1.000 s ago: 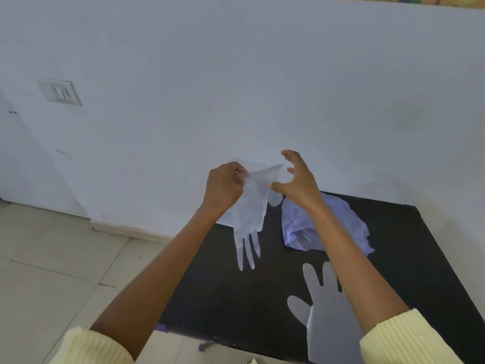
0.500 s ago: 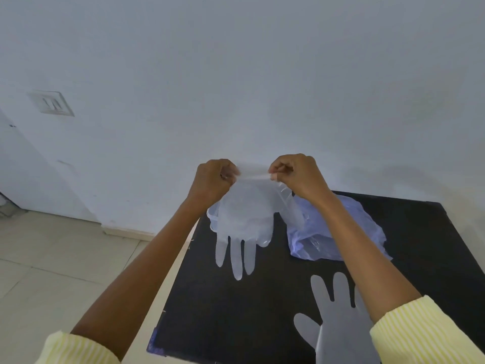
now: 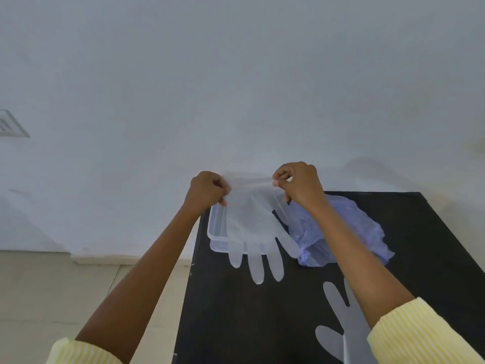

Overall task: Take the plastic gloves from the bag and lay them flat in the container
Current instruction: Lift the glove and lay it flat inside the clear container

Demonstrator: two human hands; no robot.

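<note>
A clear plastic glove (image 3: 252,227) hangs spread out, fingers pointing down, above the far left corner of the black table. My left hand (image 3: 207,189) pinches the left corner of its cuff and my right hand (image 3: 299,183) pinches the right corner. Behind and below the glove sits a shallow clear plastic container (image 3: 216,232), mostly covered by it. A crumpled bluish plastic bag (image 3: 341,232) lies to the right of the container, partly behind my right forearm. Another clear glove (image 3: 341,321) lies flat on the table near me.
The black table (image 3: 236,324) stands against a white wall (image 3: 236,88). Its left edge drops to a beige tiled floor (image 3: 52,298). A switch plate (image 3: 10,124) is on the wall at far left.
My right hand has closed on the glove's cuff, and both hands have stretched the glove wide. The glove now hangs over the container, which has come into sight.
</note>
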